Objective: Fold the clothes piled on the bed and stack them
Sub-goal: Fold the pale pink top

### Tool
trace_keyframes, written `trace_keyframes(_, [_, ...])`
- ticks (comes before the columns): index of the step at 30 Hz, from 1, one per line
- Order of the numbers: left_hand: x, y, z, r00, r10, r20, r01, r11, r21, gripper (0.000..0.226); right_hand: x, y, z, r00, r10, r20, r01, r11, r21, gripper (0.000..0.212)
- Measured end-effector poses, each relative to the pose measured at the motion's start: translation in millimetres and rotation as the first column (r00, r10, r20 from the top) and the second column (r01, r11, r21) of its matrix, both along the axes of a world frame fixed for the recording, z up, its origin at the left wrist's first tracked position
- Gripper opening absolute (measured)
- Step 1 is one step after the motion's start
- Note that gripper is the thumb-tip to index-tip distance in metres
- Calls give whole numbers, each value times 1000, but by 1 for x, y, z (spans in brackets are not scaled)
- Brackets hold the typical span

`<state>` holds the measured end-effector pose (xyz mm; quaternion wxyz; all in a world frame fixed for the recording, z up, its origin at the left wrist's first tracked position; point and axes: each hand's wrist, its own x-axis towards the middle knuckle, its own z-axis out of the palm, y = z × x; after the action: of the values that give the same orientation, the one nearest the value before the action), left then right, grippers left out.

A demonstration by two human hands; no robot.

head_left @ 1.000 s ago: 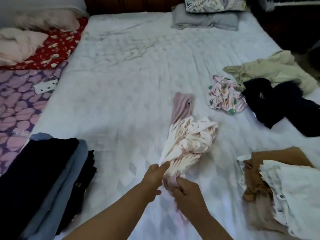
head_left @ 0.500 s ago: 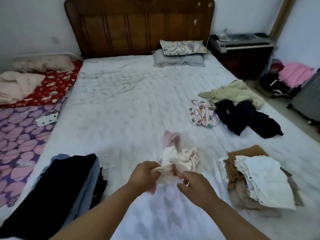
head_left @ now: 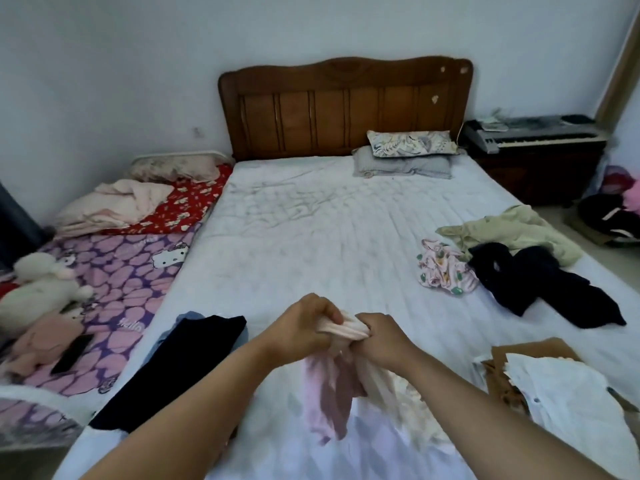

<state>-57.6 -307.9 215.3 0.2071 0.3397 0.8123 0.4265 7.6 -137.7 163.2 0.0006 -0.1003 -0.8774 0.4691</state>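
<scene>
Above bed (head_left: 311, 237): left hand (head_left: 298, 329) and right hand (head_left: 382, 341) clench pink garment (head_left: 337, 382), long axis hanging downward; "Hello" legible on purple sheet (head_left: 131, 268)

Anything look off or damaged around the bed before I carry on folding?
Nothing spilled. The wooden headboard has pale chipped spots near its upper right. Three garments lie crumpled, unfolded, at the bed's right: an olive one, a black one and a pink patterned one. Both hands, left and right, hold the pink garment.
</scene>
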Motion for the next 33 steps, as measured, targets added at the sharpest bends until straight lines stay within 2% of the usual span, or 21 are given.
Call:
trace_keyframes(1, [0,-1,5,996,46,81,-47,999,16,36,-1,0,8,999,-7,-51,6,1000,-24,15])
trace_keyframes(4, [7,5,19,939,176,296,-185,983,3,43,-9,-4,31,978,8,-209,-20,998,-54,38])
trace_keyframes(7, [12,18,28,889,304,342,-307,951,-46,47,-11,-2,52,953,24,-303,-14,999,35,29])
trace_keyframes(8, [13,22,31,874,349,339,-356,934,-44,42,-10,1,58,951,39,-305,-15,997,81,25])
trace_keyframes(10, [14,28,38,862,421,283,-436,900,-14,29,-7,7,67,955,43,-292,-9,993,116,22])
trace_keyframes(11, [15,31,43,867,441,234,-456,890,12,25,-3,9,70,962,40,-268,-18,996,84,22])
trace_keyframes(14, [19,42,60,912,387,138,-405,901,153,12,5,14,78,984,89,-154,-102,992,-78,57])
trace_keyframes(15, [20,45,67,934,337,117,-355,913,204,16,7,15,80,984,111,-142,-132,981,-146,60])
trace_keyframes(18, [19,47,85,976,203,-71,-179,948,262,27,7,19,95,976,141,-165,-198,893,-404,30])
trace_keyframes(20, [14,46,94,967,152,-202,-104,968,229,32,5,26,104,989,75,-130,-132,848,-513,32])
trace_keyframes(22, [8,44,103,955,127,-269,-68,974,217,35,4,33,109,990,76,-115,-123,865,-487,33])
trace_keyframes(24, [2,41,110,943,141,-301,-71,971,230,36,5,36,111,991,78,-110,-115,916,-384,32])
trace_keyframes(27, [-3,35,120,940,158,-301,-97,974,207,35,4,47,113,984,-17,-179,-38,953,-302,33])
trace_keyframes(31, [-3,31,119,961,112,-254,-118,993,-9,15,2,55,130,941,-121,-315,16,949,-314,11])
trace_keyframes(33, [1,35,114,963,120,-240,-145,985,-91,34,1,52,141,923,-99,-372,-3,965,-263,9])
